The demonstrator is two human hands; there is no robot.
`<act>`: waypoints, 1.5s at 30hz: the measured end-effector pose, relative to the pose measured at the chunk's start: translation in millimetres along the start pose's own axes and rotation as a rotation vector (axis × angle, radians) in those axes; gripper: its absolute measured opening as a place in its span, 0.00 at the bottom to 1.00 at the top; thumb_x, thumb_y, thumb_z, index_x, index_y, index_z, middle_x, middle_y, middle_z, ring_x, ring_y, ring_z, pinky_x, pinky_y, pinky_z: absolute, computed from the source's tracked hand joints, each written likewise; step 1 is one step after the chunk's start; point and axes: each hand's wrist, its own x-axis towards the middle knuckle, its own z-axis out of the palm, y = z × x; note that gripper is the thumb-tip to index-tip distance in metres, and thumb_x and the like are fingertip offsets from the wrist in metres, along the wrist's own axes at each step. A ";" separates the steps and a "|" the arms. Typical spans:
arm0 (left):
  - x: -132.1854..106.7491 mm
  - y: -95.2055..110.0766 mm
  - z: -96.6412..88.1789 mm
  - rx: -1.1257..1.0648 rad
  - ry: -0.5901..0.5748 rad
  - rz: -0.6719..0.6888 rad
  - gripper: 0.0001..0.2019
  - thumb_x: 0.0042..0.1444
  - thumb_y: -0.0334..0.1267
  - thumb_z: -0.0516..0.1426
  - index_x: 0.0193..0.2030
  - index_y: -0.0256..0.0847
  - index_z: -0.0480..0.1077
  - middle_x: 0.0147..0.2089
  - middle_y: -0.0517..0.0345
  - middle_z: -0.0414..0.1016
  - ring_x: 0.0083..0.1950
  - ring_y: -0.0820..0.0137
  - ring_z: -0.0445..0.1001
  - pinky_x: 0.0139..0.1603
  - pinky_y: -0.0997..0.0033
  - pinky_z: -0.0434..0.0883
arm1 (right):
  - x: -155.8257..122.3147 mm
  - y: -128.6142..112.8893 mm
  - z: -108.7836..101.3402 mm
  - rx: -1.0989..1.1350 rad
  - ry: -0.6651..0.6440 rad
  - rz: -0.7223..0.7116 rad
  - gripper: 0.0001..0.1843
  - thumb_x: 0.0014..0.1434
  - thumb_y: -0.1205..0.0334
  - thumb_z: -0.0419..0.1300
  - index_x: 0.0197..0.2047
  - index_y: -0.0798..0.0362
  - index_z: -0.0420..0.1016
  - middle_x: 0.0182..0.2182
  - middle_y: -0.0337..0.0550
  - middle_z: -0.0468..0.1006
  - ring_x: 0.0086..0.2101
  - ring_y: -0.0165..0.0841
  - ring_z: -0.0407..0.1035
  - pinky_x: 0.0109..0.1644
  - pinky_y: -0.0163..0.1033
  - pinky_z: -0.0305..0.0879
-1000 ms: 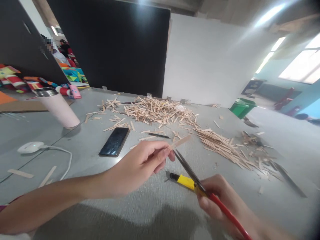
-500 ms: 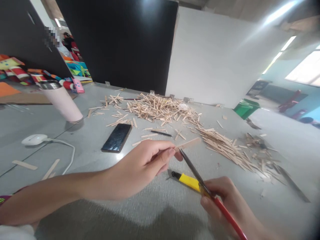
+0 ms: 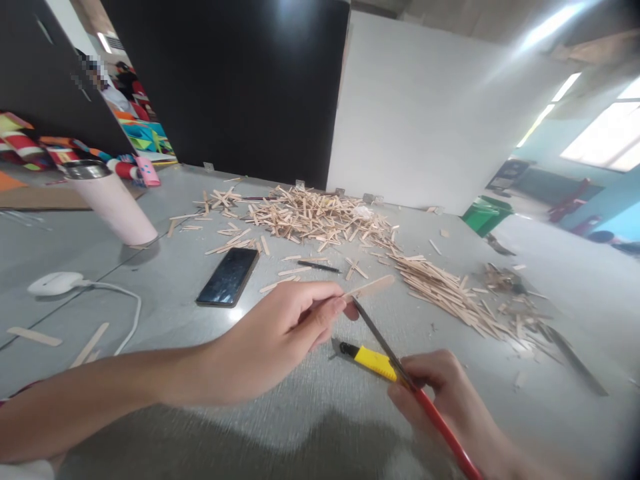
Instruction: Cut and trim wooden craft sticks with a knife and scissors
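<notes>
A wooden craft stick [image 3: 373, 287] is pinched between the thumb and fingers of my left hand [image 3: 295, 320], its free end pointing right. My right hand [image 3: 440, 393] grips a red-handled tool with a long narrow metal blade [image 3: 379, 333], seen nearly edge-on, so I cannot tell whether it is scissors. The blade's tip meets the stick close to my left fingertips. Under the blade, a yellow utility knife [image 3: 373, 361] lies on the table, partly covered by the tool and my right hand.
A heap of craft sticks [image 3: 310, 217] lies at the back, with a row of sticks [image 3: 445, 290] to the right. Nearby are a phone [image 3: 229, 277], a black pen [image 3: 319, 267], a pink bottle [image 3: 117, 207], a white cabled device [image 3: 55, 283] and a long metal blade [image 3: 575, 357].
The view has shifted slightly, moving the scene a little to the left. Both hands keep their hold, and the blade's tip stays at the stick.
</notes>
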 end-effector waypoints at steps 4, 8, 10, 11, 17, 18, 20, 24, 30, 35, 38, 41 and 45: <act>-0.2 0.7 -0.1 -0.010 -0.004 -0.003 0.23 0.79 0.52 0.48 0.43 0.38 0.75 0.24 0.69 0.58 0.24 0.78 0.56 0.25 0.75 0.57 | 3.0 -2.1 1.2 0.026 -0.029 0.025 0.29 0.66 0.42 0.61 0.19 0.51 0.74 0.18 0.38 0.66 0.22 0.31 0.60 0.28 0.38 0.60; -0.8 0.9 -0.4 -0.027 -0.016 -0.019 0.23 0.79 0.53 0.48 0.42 0.38 0.74 0.25 0.69 0.58 0.24 0.78 0.56 0.25 0.75 0.56 | 5.3 -4.0 2.2 0.076 0.005 0.040 0.28 0.64 0.42 0.61 0.19 0.50 0.70 0.18 0.36 0.61 0.22 0.31 0.56 0.27 0.37 0.56; -0.9 0.9 -0.5 -0.029 -0.019 -0.023 0.23 0.79 0.53 0.48 0.42 0.39 0.74 0.25 0.69 0.57 0.24 0.77 0.55 0.25 0.75 0.56 | 8.1 -6.6 1.1 0.089 -0.031 0.052 0.28 0.64 0.45 0.61 0.18 0.50 0.64 0.18 0.34 0.56 0.22 0.29 0.52 0.27 0.37 0.53; -0.8 0.8 -0.4 -0.029 -0.019 -0.025 0.23 0.79 0.53 0.48 0.42 0.39 0.74 0.25 0.69 0.57 0.24 0.77 0.55 0.25 0.75 0.56 | 9.6 -8.1 0.2 0.096 -0.059 0.056 0.28 0.64 0.47 0.61 0.18 0.50 0.60 0.18 0.32 0.53 0.22 0.28 0.50 0.26 0.37 0.51; 0.2 2.1 0.0 -0.019 -0.015 -0.044 0.22 0.79 0.52 0.48 0.42 0.39 0.74 0.24 0.68 0.61 0.25 0.77 0.58 0.25 0.75 0.57 | 14.5 -9.4 -1.8 0.145 -0.142 0.024 0.27 0.66 0.54 0.60 0.22 0.49 0.49 0.21 0.30 0.46 0.23 0.27 0.42 0.24 0.37 0.42; 0.4 2.6 0.0 -0.033 -0.017 -0.062 0.22 0.79 0.52 0.49 0.41 0.39 0.74 0.24 0.67 0.63 0.25 0.77 0.59 0.25 0.76 0.57 | 14.6 -8.2 -1.2 0.143 -0.130 0.017 0.27 0.66 0.55 0.60 0.22 0.49 0.49 0.21 0.30 0.46 0.23 0.27 0.41 0.24 0.37 0.42; 1.2 2.8 0.1 -0.087 -0.027 -0.105 0.22 0.79 0.52 0.49 0.42 0.39 0.75 0.24 0.66 0.66 0.24 0.77 0.61 0.24 0.76 0.58 | 15.1 -5.9 0.4 0.136 -0.105 0.009 0.28 0.66 0.56 0.61 0.22 0.49 0.48 0.21 0.30 0.45 0.24 0.27 0.40 0.24 0.37 0.41; 5.1 -3.2 1.5 -0.271 -0.096 -0.154 0.21 0.78 0.53 0.50 0.44 0.40 0.74 0.24 0.66 0.70 0.22 0.78 0.59 0.22 0.78 0.57 | 17.1 -3.8 2.3 0.162 -0.126 0.044 0.28 0.67 0.54 0.60 0.22 0.49 0.47 0.22 0.31 0.45 0.24 0.27 0.40 0.24 0.37 0.40; 17.6 -20.7 7.2 -0.533 -0.169 -0.095 0.19 0.78 0.51 0.50 0.43 0.39 0.71 0.25 0.65 0.71 0.21 0.79 0.58 0.20 0.80 0.55 | 19.2 -2.6 1.7 0.298 -0.261 0.166 0.28 0.70 0.50 0.57 0.22 0.49 0.52 0.21 0.32 0.48 0.23 0.27 0.43 0.25 0.38 0.41; 23.2 -24.7 8.0 -0.571 -0.210 -0.061 0.18 0.79 0.49 0.51 0.43 0.39 0.72 0.27 0.64 0.72 0.20 0.80 0.57 0.20 0.80 0.55 | 17.4 3.8 2.4 0.345 -0.319 0.219 0.29 0.72 0.45 0.56 0.22 0.49 0.56 0.21 0.31 0.50 0.23 0.27 0.44 0.25 0.38 0.41; 21.9 -23.1 6.6 -0.519 -0.148 -0.057 0.18 0.79 0.49 0.50 0.43 0.39 0.72 0.26 0.64 0.72 0.21 0.79 0.59 0.20 0.80 0.55 | 16.7 5.3 0.8 0.331 -0.262 0.184 0.29 0.71 0.42 0.56 0.23 0.50 0.58 0.22 0.32 0.51 0.24 0.28 0.46 0.27 0.38 0.43; 19.7 -20.5 5.1 -0.412 -0.057 -0.052 0.19 0.79 0.50 0.50 0.44 0.38 0.72 0.27 0.64 0.73 0.22 0.79 0.60 0.21 0.79 0.56 | 17.0 3.8 -2.9 0.349 -0.255 0.123 0.29 0.70 0.39 0.57 0.25 0.50 0.59 0.24 0.33 0.53 0.26 0.29 0.48 0.28 0.38 0.46; 17.2 -17.0 5.3 -0.341 -0.045 -0.042 0.20 0.78 0.52 0.50 0.46 0.38 0.73 0.28 0.63 0.74 0.23 0.79 0.61 0.22 0.79 0.57 | 16.1 0.0 -5.4 0.247 -0.193 0.115 0.29 0.69 0.41 0.59 0.24 0.51 0.64 0.23 0.33 0.55 0.27 0.30 0.50 0.28 0.37 0.49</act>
